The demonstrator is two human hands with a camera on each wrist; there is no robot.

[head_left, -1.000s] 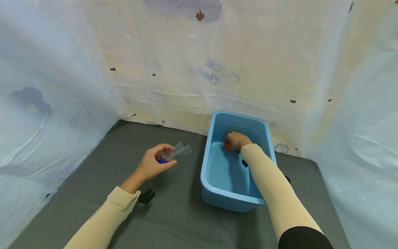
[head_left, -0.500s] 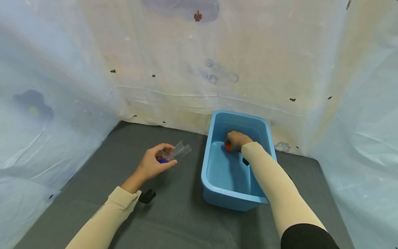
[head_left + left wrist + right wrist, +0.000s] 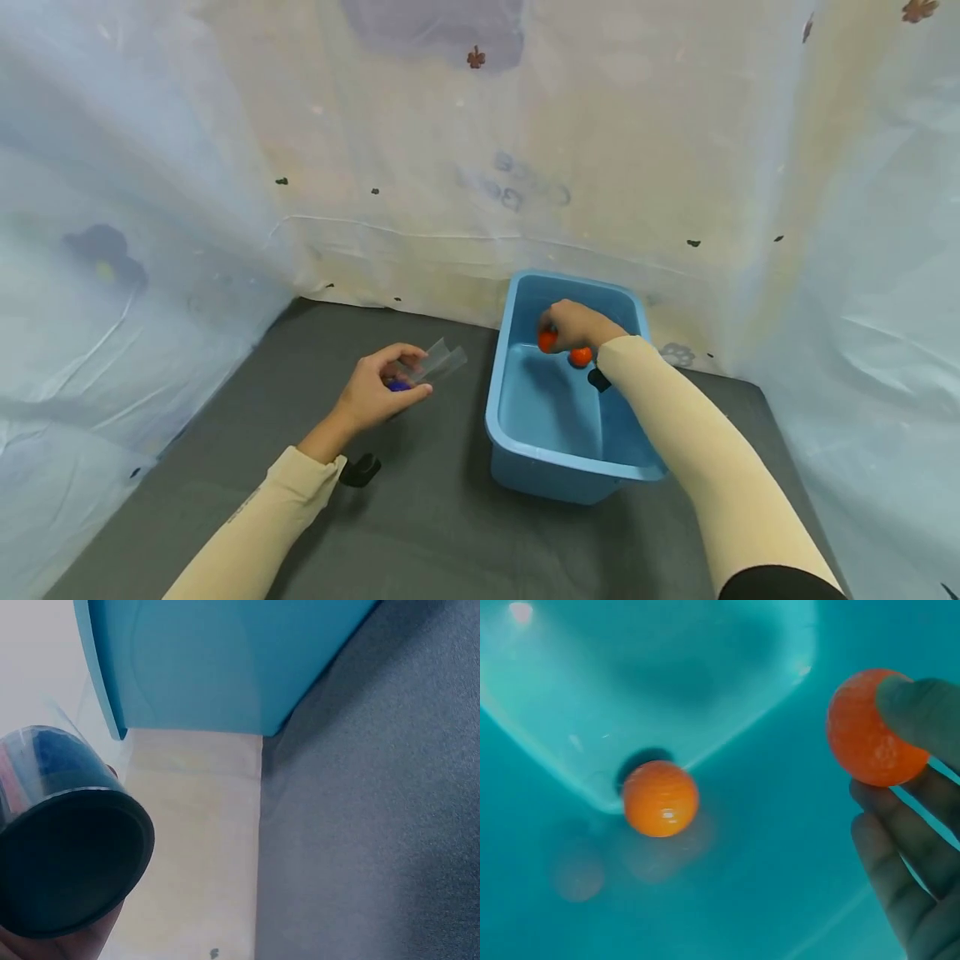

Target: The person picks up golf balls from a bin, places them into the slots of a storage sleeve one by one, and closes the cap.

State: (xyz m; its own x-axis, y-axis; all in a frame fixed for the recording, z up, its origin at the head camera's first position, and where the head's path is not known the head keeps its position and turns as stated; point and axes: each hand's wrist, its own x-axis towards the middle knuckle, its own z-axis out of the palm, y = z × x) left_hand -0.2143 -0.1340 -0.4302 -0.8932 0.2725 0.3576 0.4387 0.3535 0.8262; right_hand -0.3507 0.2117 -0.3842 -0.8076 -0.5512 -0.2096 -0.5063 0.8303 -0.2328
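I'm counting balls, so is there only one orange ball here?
No, the right hand pinches one orange ball, and a second orange ball lies in the blue tub.

Smooth plastic tub [image 3: 555, 482], glossy orange balls [image 3: 661, 799], matt grey cloth [image 3: 427, 508]

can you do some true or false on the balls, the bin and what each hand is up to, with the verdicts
1. The right hand holds an orange ball. True.
2. The second ball lies outside the bin. False: it lies inside, in a corner at the bottom.
3. The left hand holds a clear container with a dark base. True.
4. The left hand is inside the bin. False: it is outside, to the left of the bin in the head view.
5. The bin stands on a gray table. True.
6. The second ball is green. False: it is orange.
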